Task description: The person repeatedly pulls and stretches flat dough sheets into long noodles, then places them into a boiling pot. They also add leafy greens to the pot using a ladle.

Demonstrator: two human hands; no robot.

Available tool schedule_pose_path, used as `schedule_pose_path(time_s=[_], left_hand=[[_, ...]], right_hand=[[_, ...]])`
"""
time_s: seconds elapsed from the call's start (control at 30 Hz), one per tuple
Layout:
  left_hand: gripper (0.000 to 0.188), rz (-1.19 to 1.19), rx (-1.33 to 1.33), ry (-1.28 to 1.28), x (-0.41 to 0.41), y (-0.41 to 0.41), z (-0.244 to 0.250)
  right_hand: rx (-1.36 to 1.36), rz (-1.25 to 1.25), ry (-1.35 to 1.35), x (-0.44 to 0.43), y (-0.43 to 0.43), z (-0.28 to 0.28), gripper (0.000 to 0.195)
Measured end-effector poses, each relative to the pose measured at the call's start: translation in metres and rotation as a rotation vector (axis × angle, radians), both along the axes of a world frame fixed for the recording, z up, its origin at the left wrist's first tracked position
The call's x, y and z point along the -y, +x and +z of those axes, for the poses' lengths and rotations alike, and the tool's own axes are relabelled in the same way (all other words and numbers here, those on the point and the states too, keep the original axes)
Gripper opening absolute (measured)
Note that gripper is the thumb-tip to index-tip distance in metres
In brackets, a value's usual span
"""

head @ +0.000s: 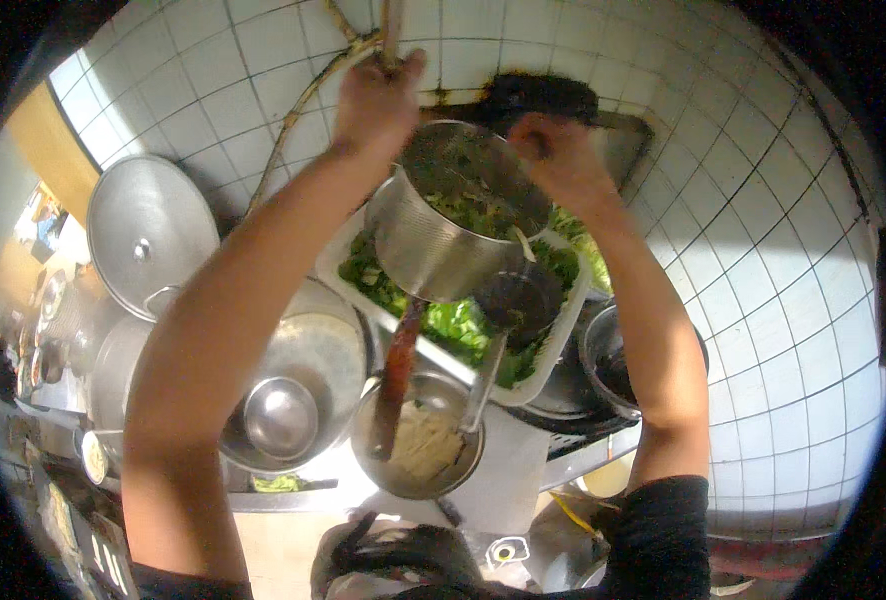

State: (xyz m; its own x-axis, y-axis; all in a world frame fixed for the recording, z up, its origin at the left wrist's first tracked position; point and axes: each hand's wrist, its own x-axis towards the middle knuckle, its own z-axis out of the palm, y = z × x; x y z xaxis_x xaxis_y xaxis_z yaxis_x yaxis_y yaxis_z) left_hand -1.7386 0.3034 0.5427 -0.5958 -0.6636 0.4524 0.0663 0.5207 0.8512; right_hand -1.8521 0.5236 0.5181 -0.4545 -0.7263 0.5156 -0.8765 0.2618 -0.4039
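My left hand [379,101], at the top centre, is closed around a light rod-like handle [392,26]. My right hand [567,154] is blurred, its fingers curled at the right rim of a metal strainer pot [443,259]; whether it grips the rim cannot be told. Chopped greens [473,214] lie inside the pot, which is tilted over a white plastic basket [555,367] of leafy greens [454,326]. A dark round scoop [518,300] sits on the greens. Below the pot, a reddish-brown handle [402,367] reaches over a metal bowl [364,450] with pale strips of food.
At left are a large metal lid [143,225] and a wide metal basin [319,337] holding a small bowl [282,416]. A dark pot [608,360] stands by my right forearm. A tiled wall [728,187] rises behind and to the right.
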Motion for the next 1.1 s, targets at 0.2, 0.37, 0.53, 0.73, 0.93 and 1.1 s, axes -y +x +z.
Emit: schedule_pose_path(time_s=[0.2, 0.37, 0.53, 0.73, 0.93, 1.1], left_hand=[[0.018, -0.071, -0.255, 0.240, 0.139, 0.214, 0.021], [0.046, -0.033, 0.014, 0.012, 0.286, 0.390, -0.043], [0.044, 0.338, -0.200, 0.349, 0.292, 0.475, -0.085], [0.046, 0.432, -0.354, 0.336, 0.306, 0.592, -0.138], [0.033, 0.588, -0.331, 0.430, 0.271, 0.594, -0.145], [0.032, 0.631, -0.327, 0.407, 0.257, 0.591, -0.139]], right_hand=[[1.067, 0.088, 0.072, -0.073, 0.202, -0.120, 0.052], [2.130, -0.063, -0.083, -0.022, 0.313, -0.235, 0.032], [1.953, 0.033, -0.714, 0.028, 0.322, -0.205, 0.018], [1.616, -0.263, -0.999, -0.017, 0.365, -0.160, 0.013], [1.509, -0.711, -1.085, -0.140, 0.284, -0.208, 0.011], [1.610, -0.828, -0.733, -0.221, 0.248, -0.225, 0.018]])
